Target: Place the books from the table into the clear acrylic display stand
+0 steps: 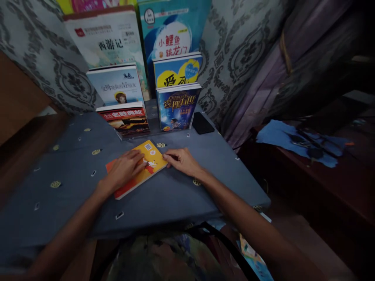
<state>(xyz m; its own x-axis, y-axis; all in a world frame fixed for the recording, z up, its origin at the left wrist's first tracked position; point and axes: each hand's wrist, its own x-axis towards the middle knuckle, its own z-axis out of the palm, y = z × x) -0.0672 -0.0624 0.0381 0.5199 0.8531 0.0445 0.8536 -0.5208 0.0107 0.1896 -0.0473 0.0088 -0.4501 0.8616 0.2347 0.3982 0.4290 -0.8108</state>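
A yellow and orange book [158,159] lies flat and at a slant on the table, a barcode on the upper part of its cover. Across its left part rests my left hand [125,168], fingers stretched out over the cover, partly hiding it. At the book's right corner my right hand [182,160] pinches the edge between thumb and fingers. Just behind stand upright books: a red one [129,121] on the left and a dark blue one [177,111] on the right.
Taller books, such as a white one [108,43] and a teal one [175,23], stand behind in two rows. A black phone [203,123] lies right of them on the blue cloth-covered table [73,203]. A blue cloth [281,136] lies on a dark red surface at right.
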